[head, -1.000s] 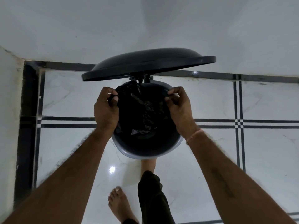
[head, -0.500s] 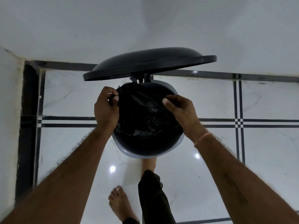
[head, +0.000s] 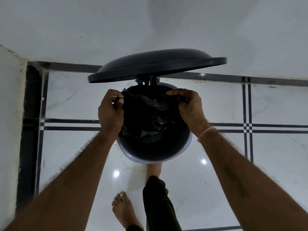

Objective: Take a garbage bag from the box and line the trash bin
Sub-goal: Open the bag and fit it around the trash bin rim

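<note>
The right hand point(head: 188, 105) moved out to the far rim of the trash bin point(head: 150, 161), pinching the garbage bag point(head: 148, 112); the left hand point(head: 110, 112) still pinched the opposite edge (lid point(head: 156, 64) up). Bag lay bunched inside, not yet cuffed over the rim.

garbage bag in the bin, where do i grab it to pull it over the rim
Probably by its loose top edge, pinched from above at opposite sides, as the left hand and right hand do. The garbage bag sags crumpled inside the trash bin, whose near rim is bare, and the raised lid blocks the far side.
</note>
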Available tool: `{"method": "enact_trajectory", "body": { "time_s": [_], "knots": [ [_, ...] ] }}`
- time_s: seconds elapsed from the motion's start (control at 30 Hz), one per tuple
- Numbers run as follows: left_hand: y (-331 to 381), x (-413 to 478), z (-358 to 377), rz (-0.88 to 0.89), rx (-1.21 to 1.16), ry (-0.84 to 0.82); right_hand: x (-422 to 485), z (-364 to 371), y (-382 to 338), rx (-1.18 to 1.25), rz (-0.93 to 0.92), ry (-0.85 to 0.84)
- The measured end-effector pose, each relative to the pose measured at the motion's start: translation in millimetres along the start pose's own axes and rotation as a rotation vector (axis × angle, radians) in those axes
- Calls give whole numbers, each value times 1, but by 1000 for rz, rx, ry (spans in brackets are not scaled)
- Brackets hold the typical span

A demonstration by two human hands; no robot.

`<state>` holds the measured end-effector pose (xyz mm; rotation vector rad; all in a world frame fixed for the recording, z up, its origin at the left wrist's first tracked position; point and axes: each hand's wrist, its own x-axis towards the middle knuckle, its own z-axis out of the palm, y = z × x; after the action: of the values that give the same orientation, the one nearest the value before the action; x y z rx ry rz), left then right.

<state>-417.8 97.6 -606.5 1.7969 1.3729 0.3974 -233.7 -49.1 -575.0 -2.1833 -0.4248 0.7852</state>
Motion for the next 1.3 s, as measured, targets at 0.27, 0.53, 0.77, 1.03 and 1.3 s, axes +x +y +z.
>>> {"method": "enact_trajectory", "body": {
  "time_s": [0.27,0.53,0.77,1.03,1.3],
  "knots": [
    [-3,-1,0,34,-41,-5,21,-2,-18,-391,-196,110],
    [-6,3,-1,-28,-128,-45,42,-27,-11,-198,176,-148],
    [-9,6,-3,-201,-251,-55,10,-45,27,106,317,-104],
    [-18,-18,-14,-336,-470,-84,-39,-28,54,300,481,295],
    [-25,-60,-16,-600,-637,68,-72,-23,54,240,485,352]
  ]
}}
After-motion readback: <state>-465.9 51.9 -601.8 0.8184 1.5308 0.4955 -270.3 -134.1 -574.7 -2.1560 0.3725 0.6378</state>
